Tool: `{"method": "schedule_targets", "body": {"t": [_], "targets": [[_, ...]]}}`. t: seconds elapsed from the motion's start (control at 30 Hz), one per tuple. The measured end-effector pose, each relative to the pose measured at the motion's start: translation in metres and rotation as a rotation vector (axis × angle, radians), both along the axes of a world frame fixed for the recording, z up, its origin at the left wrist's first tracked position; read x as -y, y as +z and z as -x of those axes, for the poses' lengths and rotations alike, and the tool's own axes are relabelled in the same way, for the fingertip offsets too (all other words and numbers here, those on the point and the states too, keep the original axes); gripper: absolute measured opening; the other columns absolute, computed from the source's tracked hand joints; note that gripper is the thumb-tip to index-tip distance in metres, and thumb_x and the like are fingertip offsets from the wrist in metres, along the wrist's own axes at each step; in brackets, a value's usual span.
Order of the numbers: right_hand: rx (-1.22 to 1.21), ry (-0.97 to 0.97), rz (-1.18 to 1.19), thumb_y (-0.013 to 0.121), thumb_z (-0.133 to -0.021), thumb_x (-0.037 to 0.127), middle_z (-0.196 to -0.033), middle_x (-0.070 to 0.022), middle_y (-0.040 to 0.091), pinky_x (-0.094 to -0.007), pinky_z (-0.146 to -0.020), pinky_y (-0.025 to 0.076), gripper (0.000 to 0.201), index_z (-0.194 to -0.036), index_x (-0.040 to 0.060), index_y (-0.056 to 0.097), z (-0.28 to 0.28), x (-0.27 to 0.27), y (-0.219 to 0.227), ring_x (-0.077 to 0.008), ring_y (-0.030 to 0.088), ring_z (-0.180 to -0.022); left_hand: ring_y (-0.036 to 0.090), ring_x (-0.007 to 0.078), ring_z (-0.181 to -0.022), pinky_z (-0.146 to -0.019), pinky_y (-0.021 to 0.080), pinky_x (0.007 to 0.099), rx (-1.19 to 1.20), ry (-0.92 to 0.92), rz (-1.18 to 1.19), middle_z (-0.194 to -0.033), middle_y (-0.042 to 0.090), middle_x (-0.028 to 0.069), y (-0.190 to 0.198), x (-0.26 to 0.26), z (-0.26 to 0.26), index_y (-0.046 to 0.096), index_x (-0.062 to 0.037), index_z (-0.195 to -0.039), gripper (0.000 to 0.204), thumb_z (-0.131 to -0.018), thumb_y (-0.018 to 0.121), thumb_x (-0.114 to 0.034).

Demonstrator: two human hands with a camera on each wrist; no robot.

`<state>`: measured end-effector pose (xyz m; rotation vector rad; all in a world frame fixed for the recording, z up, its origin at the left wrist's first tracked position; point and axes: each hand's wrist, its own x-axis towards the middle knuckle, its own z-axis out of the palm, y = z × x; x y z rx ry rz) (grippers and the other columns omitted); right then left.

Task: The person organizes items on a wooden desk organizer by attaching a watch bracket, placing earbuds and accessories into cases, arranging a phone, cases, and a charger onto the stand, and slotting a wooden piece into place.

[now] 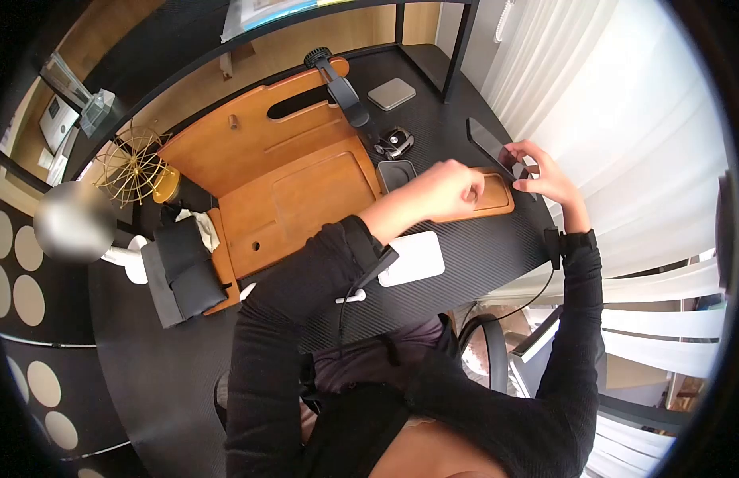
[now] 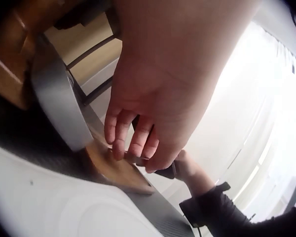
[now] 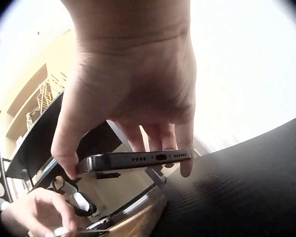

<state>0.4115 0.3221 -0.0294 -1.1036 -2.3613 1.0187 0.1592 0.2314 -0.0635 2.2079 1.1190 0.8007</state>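
Observation:
The right hand [image 1: 545, 177] grips a dark phone [image 3: 138, 160] by its two long edges, thumb on one side and fingers on the other, port end toward the right wrist camera. The phone is tilted above the desk's right side. The left hand [image 1: 449, 190] is over a small wooden tray [image 1: 497, 209], its fingers bent down in the left wrist view. Thumb and fingers come close together in the right wrist view, where a thin flat thing [image 3: 91, 231] shows beside them; whether they pinch it cannot be told.
A white rectangular pad [image 1: 413, 259] and a white earbud [image 1: 353, 296] lie near the front edge. Left are a large wooden organizer [image 1: 298, 199], a black case [image 1: 182, 267] and a lamp [image 1: 74, 221]. Behind are a watch [image 1: 397, 142] and a grey tin [image 1: 392, 94].

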Motion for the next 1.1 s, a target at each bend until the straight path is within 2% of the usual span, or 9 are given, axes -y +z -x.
{"method": "schedule_targets", "body": {"t": [0.1, 0.2, 0.3, 0.43, 0.53, 0.67, 0.8, 1.0, 1.1], "targets": [[0.017, -0.013, 0.052, 0.076, -0.063, 0.024, -0.111, -0.0064, 0.053, -0.0362, -0.088, 0.046, 0.068, -0.124, 0.0031, 0.056, -0.004, 0.008, 0.002, -0.0206, 0.05, -0.106, 0.065, 0.0179, -0.06, -0.057, 0.049, 0.0304, 0.26, 0.11, -0.093, -0.067, 0.065, 0.0103, 0.003, -0.018, 0.014, 0.067, -0.0016, -0.086, 0.013, -0.075, 0.071, -0.009], [0.077, 0.038, -0.059, 0.077, -0.062, 0.021, -0.113, -0.0085, 0.054, -0.0392, -0.096, 0.045, 0.068, -0.124, 0.0018, 0.056, 0.002, 0.018, 0.005, -0.0249, 0.052, -0.112, 0.066, 0.0157, -0.064, -0.059, 0.05, 0.0292, 0.213, 0.298, -0.233, -0.072, 0.067, 0.0122, 0.005, -0.034, 0.023, 0.064, 0.0008, -0.085, 0.011, -0.078, 0.071, -0.004], [0.07, 0.032, -0.05, 0.078, -0.06, 0.02, -0.116, -0.0105, 0.054, -0.0408, -0.103, 0.042, 0.07, -0.124, 0.0008, 0.055, 0.016, 0.033, 0.02, -0.0278, 0.053, -0.116, 0.063, 0.0103, -0.066, -0.063, 0.05, 0.026, 0.449, 0.356, -0.12, -0.073, 0.067, 0.0065, 0.011, -0.035, 0.024, 0.067, -0.0007, -0.088, 0.009, -0.081, 0.072, -0.005], [0.214, 0.28, -0.446, 0.077, -0.056, 0.018, -0.113, -0.0138, 0.054, -0.0378, -0.095, 0.046, 0.072, -0.123, 0.0011, 0.056, 0.033, 0.026, 0.018, -0.0316, 0.054, -0.111, 0.062, 0.0093, -0.069, -0.066, 0.05, 0.0244, 0.652, 0.456, -0.209, -0.075, 0.067, 0.0056, 0.007, -0.048, 0.024, 0.068, -0.0018, -0.087, 0.009, -0.08, 0.072, -0.005], [0.284, 0.36, -0.452, 0.078, -0.055, 0.018, -0.11, -0.0137, 0.052, -0.038, -0.093, 0.046, 0.074, -0.123, 0.0019, 0.055, 0.049, 0.022, 0.01, -0.0325, 0.051, -0.11, 0.064, 0.0221, -0.069, -0.067, 0.051, 0.0328, 0.154, 0.409, -0.265, -0.074, 0.066, 0.0098, -0.001, -0.049, 0.032, 0.068, -0.0021, -0.082, 0.009, -0.074, 0.071, -0.003], [0.338, 0.384, -0.377, 0.079, -0.053, 0.017, -0.121, -0.0125, 0.047, -0.0399, -0.101, 0.04, 0.083, -0.13, 0.0039, 0.05, 0.054, 0.018, 0.002, -0.0322, 0.045, -0.118, 0.06, 0.0316, -0.093, -0.082, 0.05, 0.0413, -0.084, 0.438, -0.321, -0.09, 0.065, 0.0115, -0.006, -0.033, 0.035, 0.069, -0.0062, -0.083, 0.012, -0.075, 0.073, -0.014], [0.186, 0.43, -0.364, 0.082, -0.051, 0.022, -0.125, -0.0138, 0.05, -0.0372, -0.101, 0.042, 0.084, -0.128, 0.0044, 0.053, 0.038, 0.001, -0.013, -0.0333, 0.046, -0.119, 0.049, 0.0318, -0.114, -0.099, 0.033, 0.0453, -0.489, 0.295, -0.099, -0.115, 0.058, 0.016, -0.001, -0.005, 0.033, 0.061, -0.0051, -0.123, 0.084, -0.061, 0.078, -0.06], [0.224, 0.341, -0.446, 0.081, -0.05, 0.02, -0.118, -0.0168, 0.057, -0.0403, -0.097, 0.046, 0.08, -0.123, -0.0014, 0.057, 0.032, 0.019, -0.003, -0.0347, 0.054, -0.111, 0.052, 0.0361, -0.115, -0.107, 0.029, 0.057, -0.468, 0.188, -0.241, -0.117, 0.054, 0.0191, -0.013, -0.007, 0.025, 0.054, 0.0011, -0.13, 0.093, -0.054, 0.086, -0.043], [0.201, 0.318, -0.496, 0.081, -0.049, 0.019, -0.121, -0.0187, 0.055, -0.0401, -0.097, 0.046, 0.081, -0.122, -0.0038, 0.057, 0.026, 0.033, 0.008, -0.0358, 0.055, -0.112, 0.054, 0.0354, -0.113, -0.106, 0.034, 0.0532, -0.383, 0.203, -0.233, -0.115, 0.051, 0.019, 0.004, 0.002, 0.017, 0.053, 0.0021, -0.13, 0.087, -0.057, 0.084, -0.037]]}}
